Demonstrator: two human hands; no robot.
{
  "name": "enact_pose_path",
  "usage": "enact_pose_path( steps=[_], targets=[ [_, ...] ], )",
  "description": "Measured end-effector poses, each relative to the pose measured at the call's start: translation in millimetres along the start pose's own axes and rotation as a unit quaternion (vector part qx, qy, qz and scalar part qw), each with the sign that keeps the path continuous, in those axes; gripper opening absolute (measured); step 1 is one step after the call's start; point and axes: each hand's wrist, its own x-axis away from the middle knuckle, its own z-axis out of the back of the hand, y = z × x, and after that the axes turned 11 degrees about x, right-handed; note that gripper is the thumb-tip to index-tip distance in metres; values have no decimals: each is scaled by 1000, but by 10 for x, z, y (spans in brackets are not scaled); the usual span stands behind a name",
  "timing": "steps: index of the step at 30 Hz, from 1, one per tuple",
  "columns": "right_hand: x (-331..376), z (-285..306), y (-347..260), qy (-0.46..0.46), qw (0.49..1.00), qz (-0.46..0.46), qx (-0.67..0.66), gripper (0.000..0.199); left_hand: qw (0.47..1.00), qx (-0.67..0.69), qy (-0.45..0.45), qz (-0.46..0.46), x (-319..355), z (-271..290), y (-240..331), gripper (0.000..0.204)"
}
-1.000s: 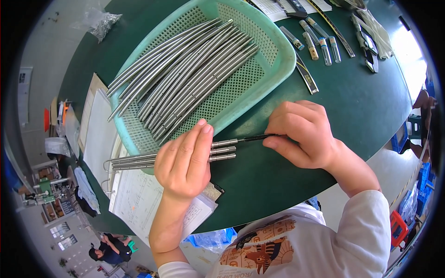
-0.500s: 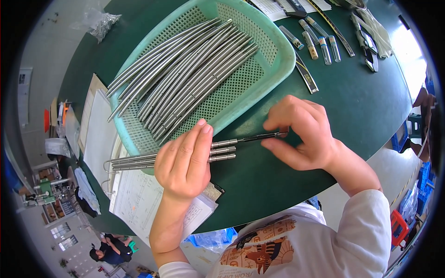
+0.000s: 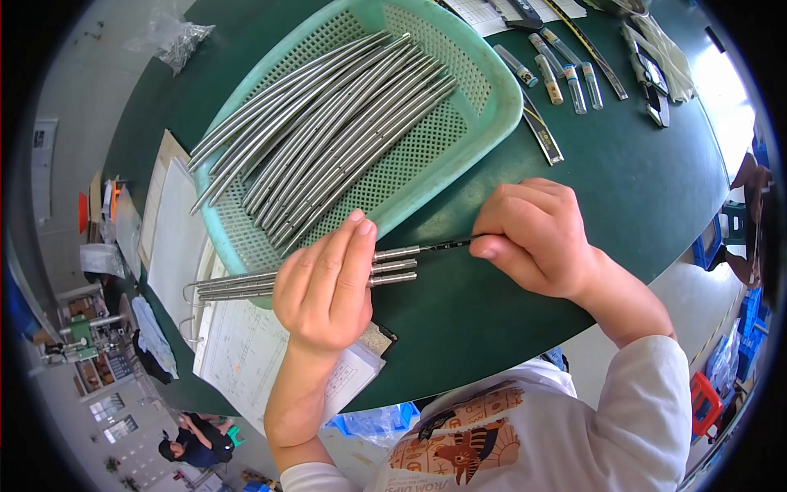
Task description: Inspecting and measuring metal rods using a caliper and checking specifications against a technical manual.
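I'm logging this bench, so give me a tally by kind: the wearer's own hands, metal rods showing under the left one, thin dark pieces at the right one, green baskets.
Own hands: 2 (left hand, right hand)
Metal rods showing under the left hand: 3
Thin dark piece at the right hand: 1
Green basket: 1
Total: 7

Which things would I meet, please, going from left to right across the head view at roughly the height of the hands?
Light-blue cloth → left hand → right ends of the three metal rods → thin black tool → right hand.
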Motion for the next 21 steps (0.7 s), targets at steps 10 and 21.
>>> enact_pose_path(
  steps=[10, 21],
  targets=[
    [-24, 15, -17, 13, 1000, 5, -23, 16, 1000, 6, -2, 6, -1, 9, 8, 19],
    [-27, -8, -27, 35, 998, -15, -54, 22, 1000, -1, -1, 3, 4, 4, 4, 19]
  ],
)
